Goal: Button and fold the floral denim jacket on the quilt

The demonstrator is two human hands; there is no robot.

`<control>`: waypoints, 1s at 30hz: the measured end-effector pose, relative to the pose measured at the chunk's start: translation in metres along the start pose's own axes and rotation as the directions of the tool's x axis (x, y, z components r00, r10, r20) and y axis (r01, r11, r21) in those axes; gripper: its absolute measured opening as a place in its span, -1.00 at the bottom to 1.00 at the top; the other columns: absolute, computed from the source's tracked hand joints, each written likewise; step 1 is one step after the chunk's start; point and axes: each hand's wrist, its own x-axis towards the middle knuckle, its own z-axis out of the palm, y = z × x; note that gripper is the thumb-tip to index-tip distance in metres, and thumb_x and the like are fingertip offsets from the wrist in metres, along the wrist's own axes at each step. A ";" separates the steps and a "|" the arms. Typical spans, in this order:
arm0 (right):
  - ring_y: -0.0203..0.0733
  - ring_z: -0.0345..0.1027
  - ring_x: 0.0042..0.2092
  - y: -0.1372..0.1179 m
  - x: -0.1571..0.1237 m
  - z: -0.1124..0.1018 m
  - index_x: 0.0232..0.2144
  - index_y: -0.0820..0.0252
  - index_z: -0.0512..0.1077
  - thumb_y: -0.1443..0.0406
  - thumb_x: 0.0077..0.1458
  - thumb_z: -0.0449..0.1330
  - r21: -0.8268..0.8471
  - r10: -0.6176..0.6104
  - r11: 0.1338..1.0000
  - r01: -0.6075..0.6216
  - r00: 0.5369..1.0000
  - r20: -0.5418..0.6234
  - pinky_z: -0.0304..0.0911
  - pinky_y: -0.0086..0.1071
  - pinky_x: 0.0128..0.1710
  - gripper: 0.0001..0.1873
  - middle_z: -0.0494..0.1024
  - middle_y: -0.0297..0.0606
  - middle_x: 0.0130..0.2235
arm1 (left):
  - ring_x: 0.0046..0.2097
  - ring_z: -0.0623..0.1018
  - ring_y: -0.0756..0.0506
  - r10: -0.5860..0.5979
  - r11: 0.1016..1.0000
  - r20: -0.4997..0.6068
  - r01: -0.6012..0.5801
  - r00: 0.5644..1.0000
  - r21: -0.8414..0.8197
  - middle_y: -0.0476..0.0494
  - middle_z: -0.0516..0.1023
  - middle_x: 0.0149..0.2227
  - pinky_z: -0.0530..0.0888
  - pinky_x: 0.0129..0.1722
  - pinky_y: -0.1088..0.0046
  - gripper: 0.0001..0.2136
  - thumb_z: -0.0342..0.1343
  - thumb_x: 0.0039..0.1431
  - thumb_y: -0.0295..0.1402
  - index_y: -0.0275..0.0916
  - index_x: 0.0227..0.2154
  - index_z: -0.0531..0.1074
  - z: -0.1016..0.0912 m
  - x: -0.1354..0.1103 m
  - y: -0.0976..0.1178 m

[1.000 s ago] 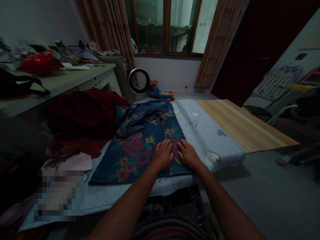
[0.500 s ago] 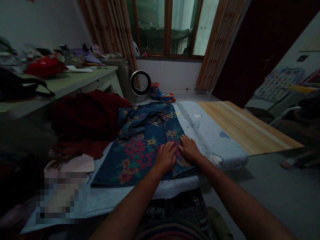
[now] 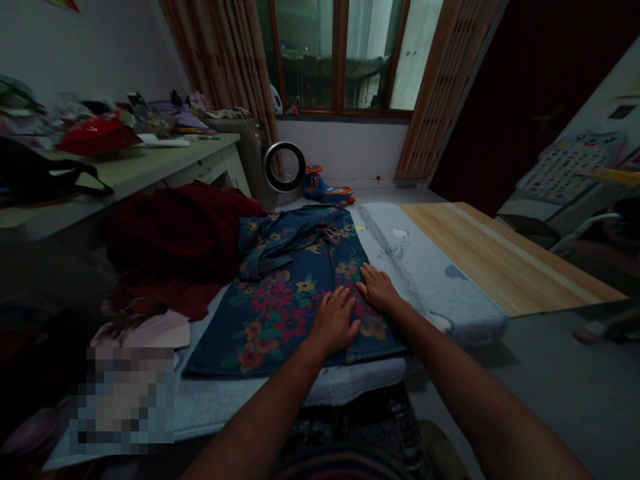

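Observation:
A dark blue garment with a red and yellow flower print (image 3: 280,293) lies spread flat on a pale grey towel (image 3: 425,280) over a table. My left hand (image 3: 334,321) rests palm down on its near right part, fingers stretched out. My right hand (image 3: 379,288) lies flat just beyond it, near the garment's right edge, fingers extended forward. Neither hand holds anything.
A heap of dark red cloth (image 3: 175,233) sits left of the garment, with pink cloth (image 3: 150,330) below it. Bare wooden tabletop (image 3: 500,257) extends to the right. A cluttered desk (image 3: 125,167) stands at left; a round fan (image 3: 284,167) and toy (image 3: 327,190) are on the floor by the window.
My right hand has slid forward along the garment's right edge. My left hand stays near the same spot, now behind the right one. The view has shifted slightly.

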 end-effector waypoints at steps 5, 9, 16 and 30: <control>0.05 -0.20 0.40 -0.003 -0.023 0.000 0.35 0.31 0.02 0.02 0.32 -0.17 -0.012 0.008 1.000 -0.008 0.999 0.052 -0.13 0.05 0.30 -0.30 -0.09 -0.05 0.41 | 0.36 0.13 -0.24 -0.012 1.000 0.013 0.012 1.000 -0.002 -0.23 0.24 0.31 0.10 0.32 0.06 -0.51 0.07 0.20 -0.18 -0.22 0.17 0.29 -0.001 0.001 0.001; 0.04 -0.24 0.41 -0.006 -0.044 -0.001 0.37 0.26 -0.01 -0.01 0.31 -0.19 0.003 0.023 1.000 -0.023 0.997 0.077 -0.15 0.05 0.30 -0.28 -0.13 -0.07 0.42 | 0.36 0.13 -0.24 -0.015 1.000 0.024 0.016 1.000 -0.018 -0.23 0.23 0.31 0.10 0.32 0.05 -0.51 0.09 0.19 -0.19 -0.21 0.16 0.30 -0.001 0.001 0.000; 0.06 -0.21 0.40 -0.008 -0.078 -0.001 0.36 0.22 0.03 0.03 0.29 -0.14 0.012 0.025 1.000 -0.026 0.997 0.069 -0.16 0.05 0.31 -0.31 -0.09 -0.15 0.41 | 0.35 0.15 -0.23 -0.019 0.999 0.001 0.020 1.000 -0.042 -0.25 0.23 0.31 0.10 0.32 0.05 -0.53 0.10 0.18 -0.22 -0.22 0.15 0.32 0.001 0.001 -0.001; 0.00 0.05 0.32 -0.002 -0.103 0.001 0.19 0.26 0.31 0.18 0.25 0.03 0.103 -0.025 0.994 0.041 0.988 -0.151 -0.01 -0.06 0.26 -0.49 0.23 -0.07 0.31 | 0.35 0.15 -0.23 -0.017 0.998 -0.008 0.016 1.000 -0.061 -0.24 0.24 0.31 0.10 0.32 0.06 -0.52 0.11 0.18 -0.21 -0.22 0.15 0.33 0.002 0.001 -0.004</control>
